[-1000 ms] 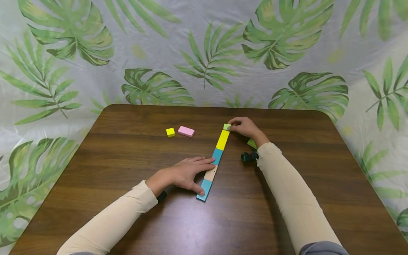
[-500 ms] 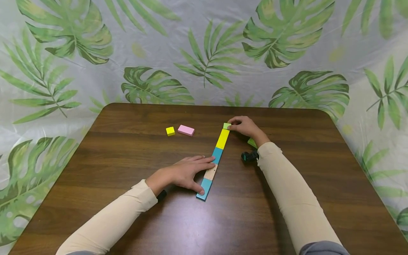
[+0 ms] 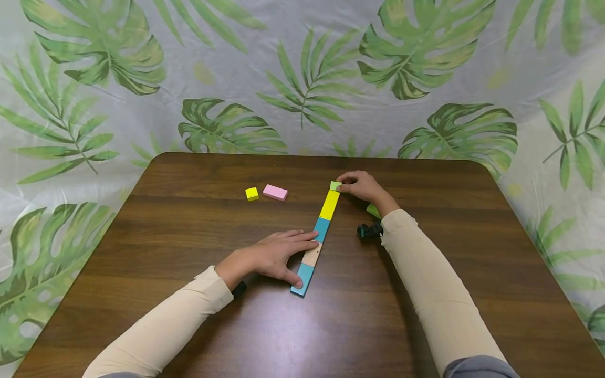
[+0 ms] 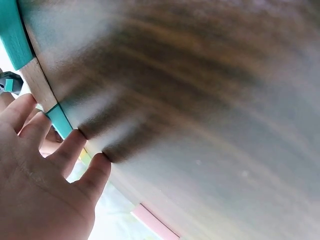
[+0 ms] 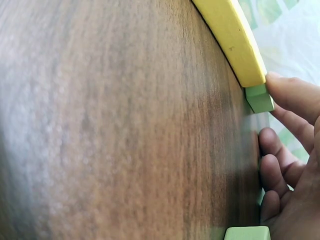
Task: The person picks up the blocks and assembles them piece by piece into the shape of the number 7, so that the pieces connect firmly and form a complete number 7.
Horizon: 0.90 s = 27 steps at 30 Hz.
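A straight row of blocks runs away from me on the table. From the near end come a teal block (image 3: 305, 274), a bare wood block (image 3: 312, 255), another teal block (image 3: 323, 226), a long yellow block (image 3: 329, 205) and a small green block (image 3: 335, 185). My left hand (image 3: 271, 257) lies along the row with spread fingers. Its thumb rests on the nearest teal block, and fingertips touch the row around the wood and second teal blocks. At the far end, my right hand (image 3: 361, 187) pinches the small green block between thumb and finger, against the yellow block's end.
A small yellow block (image 3: 252, 194) and a pink block (image 3: 275, 192) lie left of the row. Another green block (image 3: 373, 211) is partly hidden beneath my right wrist. The brown wooden table (image 3: 189, 199) ends at a leaf-patterned cloth (image 3: 326, 68) behind it.
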Motion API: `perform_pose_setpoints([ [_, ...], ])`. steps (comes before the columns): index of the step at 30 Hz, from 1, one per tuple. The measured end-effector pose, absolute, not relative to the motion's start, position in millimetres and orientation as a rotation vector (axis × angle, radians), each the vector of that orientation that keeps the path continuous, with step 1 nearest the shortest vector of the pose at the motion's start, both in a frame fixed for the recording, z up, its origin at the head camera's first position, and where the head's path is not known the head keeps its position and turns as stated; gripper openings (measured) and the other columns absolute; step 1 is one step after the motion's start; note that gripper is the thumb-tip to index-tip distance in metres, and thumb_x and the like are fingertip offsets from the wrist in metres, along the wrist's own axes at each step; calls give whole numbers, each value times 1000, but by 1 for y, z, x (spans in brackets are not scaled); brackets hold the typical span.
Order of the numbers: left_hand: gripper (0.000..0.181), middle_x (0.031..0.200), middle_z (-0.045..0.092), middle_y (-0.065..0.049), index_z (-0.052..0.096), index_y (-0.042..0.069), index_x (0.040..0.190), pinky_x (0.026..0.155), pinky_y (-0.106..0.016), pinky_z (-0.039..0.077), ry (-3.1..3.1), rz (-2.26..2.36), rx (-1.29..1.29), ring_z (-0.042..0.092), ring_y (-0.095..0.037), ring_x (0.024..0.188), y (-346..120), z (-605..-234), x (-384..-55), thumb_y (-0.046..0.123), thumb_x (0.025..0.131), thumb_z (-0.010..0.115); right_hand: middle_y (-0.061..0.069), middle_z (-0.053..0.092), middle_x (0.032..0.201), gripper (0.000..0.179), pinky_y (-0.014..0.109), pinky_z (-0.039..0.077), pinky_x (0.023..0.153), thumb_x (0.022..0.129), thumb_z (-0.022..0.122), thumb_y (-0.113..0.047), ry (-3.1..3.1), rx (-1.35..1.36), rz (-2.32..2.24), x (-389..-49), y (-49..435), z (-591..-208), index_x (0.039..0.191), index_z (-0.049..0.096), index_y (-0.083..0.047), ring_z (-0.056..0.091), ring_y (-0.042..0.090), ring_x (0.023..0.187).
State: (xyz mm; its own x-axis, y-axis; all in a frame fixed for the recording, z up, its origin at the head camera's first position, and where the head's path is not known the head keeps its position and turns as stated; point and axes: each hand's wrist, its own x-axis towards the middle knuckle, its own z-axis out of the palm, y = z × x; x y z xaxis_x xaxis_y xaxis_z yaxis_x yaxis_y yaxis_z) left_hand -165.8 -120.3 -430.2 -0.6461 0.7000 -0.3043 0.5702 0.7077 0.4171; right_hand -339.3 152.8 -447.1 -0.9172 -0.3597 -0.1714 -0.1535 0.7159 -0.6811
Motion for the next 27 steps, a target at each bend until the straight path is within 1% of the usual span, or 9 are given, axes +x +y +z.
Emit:
perform_pose_setpoints([
  [4,91,168,12,14,29,29,157,124,-52,18,2467,396,979,16,-28,156,-120,-431,-166,55,82,73,17,57,126,42,46,45,96,97,61,-32,2631,-400,-1008,-339,153,-447,133,62,-10,51,32,109],
  [7,91,168,11,14,29,29,157,125,-52,17,2467,397,977,15,-28,156,-120,-430,-166,55,82,73,18,55,134,47,50,43,103,100,56,-36,2617,-412,-998,-339,156,-445,139,57,-11,51,35,118],
  [10,91,168,11,13,29,29,158,125,-52,17,2466,394,973,15,-28,156,-120,-430,-166,56,83,73,19,49,144,52,55,40,109,102,51,-39,2588,-437,-981,-338,161,-440,145,49,-10,47,37,129],
  [14,91,168,11,12,29,28,157,124,-53,18,2469,395,969,15,-29,156,-121,-429,-166,56,82,73,22,45,149,54,57,39,110,103,50,-38,2573,-465,-945,-336,175,-431,148,43,-8,45,40,135],
  [18,91,168,12,11,31,26,157,124,-54,18,2471,399,973,16,-30,156,-123,-428,-164,54,82,74,25,48,146,52,57,41,108,103,51,-32,2603,-520,-815,-328,191,-424,146,45,-4,47,42,134],
  [22,90,168,13,10,31,26,157,124,-54,18,2471,399,977,16,-30,156,-122,-427,-164,54,83,74,27,52,142,48,57,44,104,102,54,-23,2642,-636,-643,-309,207,-416,143,48,1,51,44,129],
  [24,91,168,13,10,31,26,157,124,-54,18,2470,402,983,16,-30,156,-122,-426,-164,54,82,74,28,56,137,46,57,47,100,100,57,-19,2681,-694,-545,-296,214,-413,139,52,3,56,44,124],
  [27,91,168,13,10,30,26,157,124,-54,18,2469,403,993,16,-30,156,-121,-426,-164,55,82,74,26,60,127,43,53,50,89,96,63,-18,2753,-723,-417,-278,225,-413,133,58,3,61,39,109],
])
